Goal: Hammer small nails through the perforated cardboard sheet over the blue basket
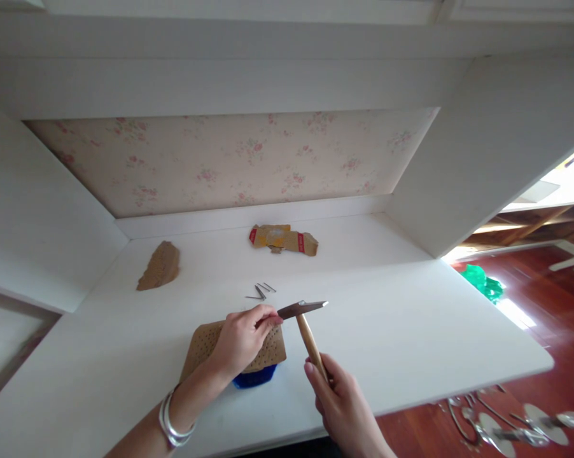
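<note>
A brown perforated board [205, 346] lies on a blue object [254, 378] near the front of the white desk [411, 318]. My left hand [242, 337] rests on the board with its fingers pinched together; what they pinch is too small to make out. My right hand [344, 401] grips the wooden handle of a small hammer [306, 318]. The hammer's dark metal head hovers just right of my left fingertips. Several loose nails [261, 291] lie on the desk just beyond the board.
A second brown board piece [160, 266] lies at the back left. A flattened cardboard packet [283, 239] lies at the back centre. White cabinet walls close in on both sides. Off the desk's right edge are a green bag [482, 282] and metal utensils [506, 425] on the wooden floor.
</note>
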Motion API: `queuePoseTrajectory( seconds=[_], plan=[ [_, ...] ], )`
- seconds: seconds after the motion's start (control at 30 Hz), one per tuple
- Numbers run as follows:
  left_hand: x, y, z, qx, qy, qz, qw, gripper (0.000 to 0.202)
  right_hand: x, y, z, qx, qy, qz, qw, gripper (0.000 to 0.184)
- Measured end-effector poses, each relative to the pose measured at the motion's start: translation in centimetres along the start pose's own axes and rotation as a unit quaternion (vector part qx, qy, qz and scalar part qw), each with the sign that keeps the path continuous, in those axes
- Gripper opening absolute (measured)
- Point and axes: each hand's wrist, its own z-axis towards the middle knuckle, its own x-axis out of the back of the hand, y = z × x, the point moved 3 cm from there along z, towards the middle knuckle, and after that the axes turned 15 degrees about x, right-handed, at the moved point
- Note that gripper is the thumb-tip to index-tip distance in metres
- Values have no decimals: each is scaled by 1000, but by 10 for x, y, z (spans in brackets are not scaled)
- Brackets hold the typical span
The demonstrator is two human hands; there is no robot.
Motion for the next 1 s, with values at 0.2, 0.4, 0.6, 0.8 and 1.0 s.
queuePoseTrajectory(
  seconds=[0.2,0.4,0.6,0.8,1.0],
  plan=[
    [1,1,-1,-9,4,-4,1000,9,0,1,1,-6,6,3,1000,49],
    [2,0,0,-15,14,-7,1000,8,0,0,1,-8,0,2,1000,49],
    [1,0,0,-16,14,-13,1000,9,-1,-3,1,-13,2,6,1000,50],
    [-1,2,1,-13,-2,-15,1000,14,-1,0,2,-8,10,12,1000,51],
    [0,7,3,7,-12,-22,1000,14,1,-12,-4,23,40,37,998,52]
  ],
)
